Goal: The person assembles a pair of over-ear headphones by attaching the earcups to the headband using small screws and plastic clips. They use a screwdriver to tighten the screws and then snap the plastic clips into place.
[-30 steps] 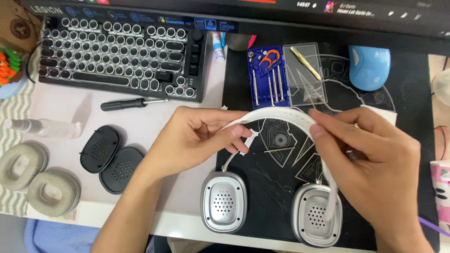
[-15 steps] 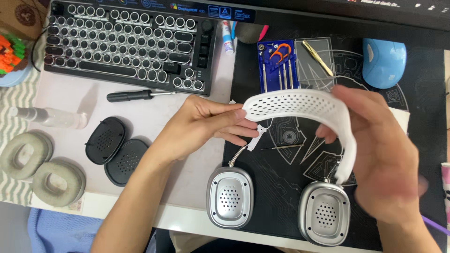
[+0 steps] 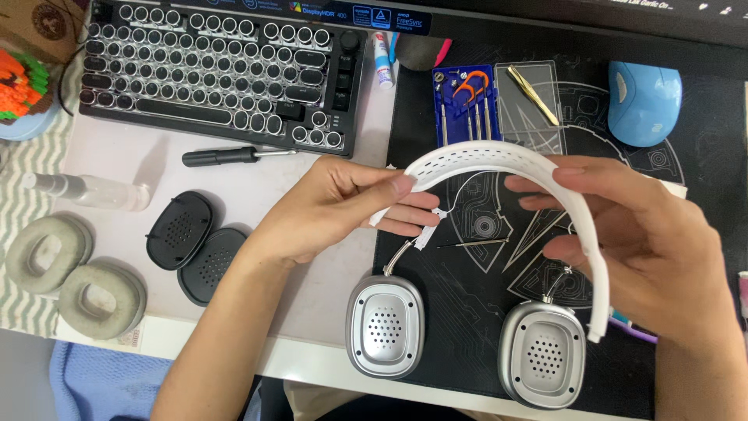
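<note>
A pair of silver over-ear headphones lies on a black desk mat [image 3: 701, 210], with its left cup [image 3: 385, 325] and right cup [image 3: 541, 354] facing up without cushions. The white perforated headband cover [image 3: 499, 157] arches above them. My left hand [image 3: 335, 206] pinches the cover's left end, thumb on top. My right hand [image 3: 631, 249] wraps around its right side, fingers over the band. A thin metal arm [image 3: 399, 253] runs from the left cup up to the band.
Two black inner cup plates [image 3: 195, 245] and two grey ear cushions [image 3: 74, 273] lie at the left. A black screwdriver [image 3: 234, 156], a clear spray bottle [image 3: 86, 189], a round-key keyboard [image 3: 218, 70], a blue tool kit [image 3: 466, 101], gold tweezers [image 3: 534, 95] and a blue mouse [image 3: 643, 101] lie around.
Both hands have turned the white headband cover so its perforated face shows, and the right hand has slid along the band toward the right cup.
</note>
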